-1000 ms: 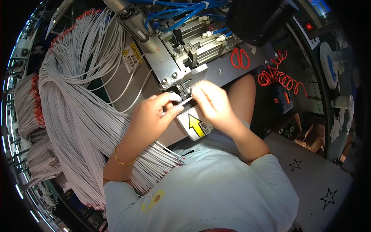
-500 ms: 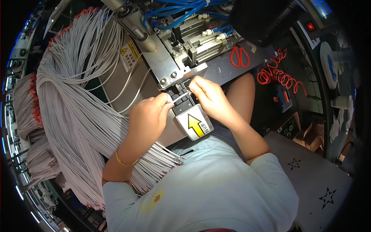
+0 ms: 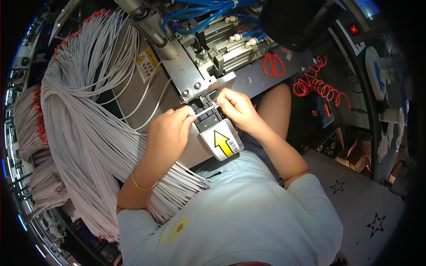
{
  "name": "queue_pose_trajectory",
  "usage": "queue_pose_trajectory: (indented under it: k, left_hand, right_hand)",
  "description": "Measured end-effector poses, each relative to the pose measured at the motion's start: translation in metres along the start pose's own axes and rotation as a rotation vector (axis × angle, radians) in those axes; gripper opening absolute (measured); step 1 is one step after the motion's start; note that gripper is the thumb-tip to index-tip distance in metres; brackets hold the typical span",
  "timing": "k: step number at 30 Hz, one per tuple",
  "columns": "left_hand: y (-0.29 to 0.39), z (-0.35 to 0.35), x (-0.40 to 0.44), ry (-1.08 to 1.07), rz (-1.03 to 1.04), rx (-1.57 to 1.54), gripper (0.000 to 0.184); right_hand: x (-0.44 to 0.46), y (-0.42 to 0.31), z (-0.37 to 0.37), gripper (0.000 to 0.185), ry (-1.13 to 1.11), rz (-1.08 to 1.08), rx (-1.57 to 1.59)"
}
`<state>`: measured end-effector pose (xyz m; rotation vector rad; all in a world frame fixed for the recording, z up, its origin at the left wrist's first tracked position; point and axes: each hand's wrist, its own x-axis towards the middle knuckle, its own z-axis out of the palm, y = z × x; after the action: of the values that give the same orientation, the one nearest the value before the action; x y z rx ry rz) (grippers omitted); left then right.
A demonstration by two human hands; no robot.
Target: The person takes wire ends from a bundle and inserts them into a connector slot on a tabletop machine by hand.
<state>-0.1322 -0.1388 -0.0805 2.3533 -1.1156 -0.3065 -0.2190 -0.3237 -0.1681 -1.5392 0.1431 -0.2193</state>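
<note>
A short stretch of white cable (image 3: pixel 204 111) spans the dark slotted block (image 3: pixel 208 120) at the front of the metal machine (image 3: pixel 184 71). On the left, my left hand (image 3: pixel 171 131) pinches the cable. My right hand (image 3: pixel 237 108) grips its other end, where small red and white wire tips show at the fingertips. Just below the block is a white cover (image 3: pixel 222 141) with a yellow arrow. A large bundle of white cables (image 3: pixel 84 133) with red ends lies to the left of my left hand.
Red-handled scissors (image 3: pixel 273 65) lie on the grey table right of the machine. Blue air tubes (image 3: pixel 199 22) run over the machine's top. A coiled red hose (image 3: pixel 317 86) hangs at the right, near a black cylinder (image 3: pixel 290 22). A warning label (image 3: pixel 148 64) is left of the machine.
Both hands have moved apart slightly, and the cable between them now lies straight across the block. My left hand has shifted left, uncovering more of the dark block.
</note>
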Motion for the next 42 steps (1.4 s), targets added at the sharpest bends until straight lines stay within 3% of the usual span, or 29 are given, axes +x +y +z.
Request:
queue_pose_trajectory:
  k: [4, 7, 12, 16, 19, 21, 22, 25, 26, 28, 29, 31, 32, 35, 36, 39, 42]
  left_hand:
    - [0.004, -0.005, -0.001, 0.068, -0.059, -0.009, 0.017]
    - [0.001, -0.01, -0.003, 0.007, -0.097, 0.006, 0.019]
    - [-0.001, -0.013, -0.002, -0.034, -0.115, 0.024, 0.018]
    - [0.003, -0.017, -0.006, 0.048, -0.061, 0.221, 0.015]
    - [0.015, -0.034, -0.022, -0.21, 0.182, 0.056, 0.013]
    - [0.024, -0.028, -0.041, -0.741, 0.311, 0.099, 0.014]
    - [0.028, -0.024, -0.043, -0.734, 0.297, 0.095, 0.014]
    - [0.033, -0.012, -0.042, -1.106, 0.331, 0.451, 0.018]
    - [0.031, -0.016, -0.037, -1.104, 0.318, 0.449, 0.018]
    - [0.026, -0.027, -0.019, -0.643, 0.392, -0.114, 0.019]
    - [0.025, -0.027, -0.014, -0.638, 0.389, -0.112, 0.019]
    - [0.024, -0.022, -0.003, -0.43, 0.124, -0.258, 0.024]
    - [0.019, -0.017, 0.0, -0.431, 0.126, -0.26, 0.024]
    - [0.0, 0.003, 0.009, 0.018, 0.19, -0.245, 0.027]
    - [-0.001, 0.003, 0.008, 0.013, 0.198, -0.25, 0.027]
    - [0.01, -0.008, 0.002, -0.218, -0.205, -0.651, 0.028]
    - [0.012, -0.014, 0.004, -0.273, -0.258, -0.674, 0.027]
  right_hand:
    - [-0.002, -0.004, -0.002, 0.015, 0.02, -0.059, -0.143]
    - [-0.009, -0.001, 0.002, 0.018, 0.25, 0.016, 0.049]
    - [-0.013, -0.021, 0.0, 0.017, 0.294, -0.026, 0.062]
    - [-0.017, -0.029, 0.002, 0.017, 0.303, -0.057, 0.093]
    - [-0.019, -0.037, 0.001, 0.016, 0.279, -0.071, 0.117]
    - [-0.02, -0.04, 0.002, 0.016, 0.273, -0.077, 0.136]
    - [-0.02, -0.041, 0.003, 0.016, 0.267, -0.077, 0.156]
    - [-0.023, -0.039, 0.005, 0.015, 0.238, -0.071, 0.171]
    - [-0.025, -0.039, 0.003, 0.015, 0.242, -0.073, 0.158]
    - [-0.026, -0.038, 0.003, 0.015, 0.242, -0.077, 0.146]
    - [-0.026, -0.037, 0.003, 0.015, 0.241, -0.075, 0.152]
    - [-0.027, -0.037, 0.003, 0.015, 0.249, -0.069, 0.161]
    - [-0.027, -0.039, 0.003, 0.015, 0.251, -0.069, 0.158]
    - [-0.027, -0.048, 0.006, 0.01, 0.148, -0.046, 0.041]
    - [-0.024, -0.047, 0.008, 0.01, 0.158, -0.045, 0.037]
    - [-0.012, -0.041, 0.011, 0.006, 0.133, -0.507, -0.414]
    - [-0.007, -0.048, 0.017, 0.007, 0.126, -0.501, -0.374]
